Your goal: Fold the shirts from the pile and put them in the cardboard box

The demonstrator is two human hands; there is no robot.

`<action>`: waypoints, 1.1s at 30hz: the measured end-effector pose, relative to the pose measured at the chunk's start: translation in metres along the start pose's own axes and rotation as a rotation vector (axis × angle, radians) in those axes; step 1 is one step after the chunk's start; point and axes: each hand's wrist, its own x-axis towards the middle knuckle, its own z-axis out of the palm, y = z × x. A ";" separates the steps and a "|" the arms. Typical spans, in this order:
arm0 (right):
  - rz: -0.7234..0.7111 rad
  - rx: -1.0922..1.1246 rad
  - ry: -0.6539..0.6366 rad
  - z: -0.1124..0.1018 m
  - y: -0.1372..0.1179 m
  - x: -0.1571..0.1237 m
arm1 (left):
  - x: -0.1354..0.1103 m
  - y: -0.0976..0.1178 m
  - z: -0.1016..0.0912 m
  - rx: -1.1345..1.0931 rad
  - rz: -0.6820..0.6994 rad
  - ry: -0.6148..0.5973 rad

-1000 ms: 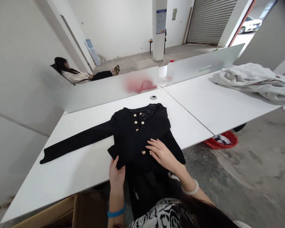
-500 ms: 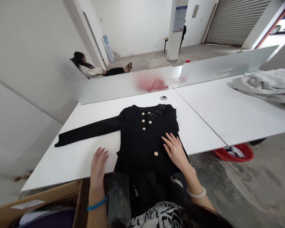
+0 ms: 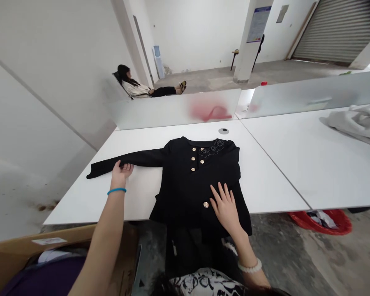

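A black long-sleeved garment with gold buttons lies face up on the white table, its hem hanging over the near edge. Its left sleeve stretches out flat to the left. My left hand reaches out and closes its fingers on that sleeve near the cuff. My right hand lies flat with fingers spread on the lower front of the garment, beside a gold button.
A cardboard box with clothes stands at the lower left by the table. A grey-white pile of fabric lies on the adjoining table at right. A red basket sits on the floor under it. A person reclines in a chair beyond the frosted divider.
My left hand let go of the folded hem, crossed the table and took hold of the outstretched sleeve. The garment's lower part now lies flat. My right hand stayed pressed on it.
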 end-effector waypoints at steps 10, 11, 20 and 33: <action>-0.009 -0.043 -0.006 0.000 -0.001 0.001 | -0.044 -0.017 0.067 0.227 0.451 -0.415; -0.010 -0.045 -0.004 0.000 -0.001 0.001 | -0.054 -0.025 0.068 0.389 0.506 -0.554; 0.018 -0.031 -0.016 -0.009 -0.007 0.004 | -0.082 -0.099 0.059 0.977 0.513 -0.946; 0.474 0.756 0.313 -0.039 0.031 0.025 | -0.032 -0.138 0.079 0.916 0.602 -0.698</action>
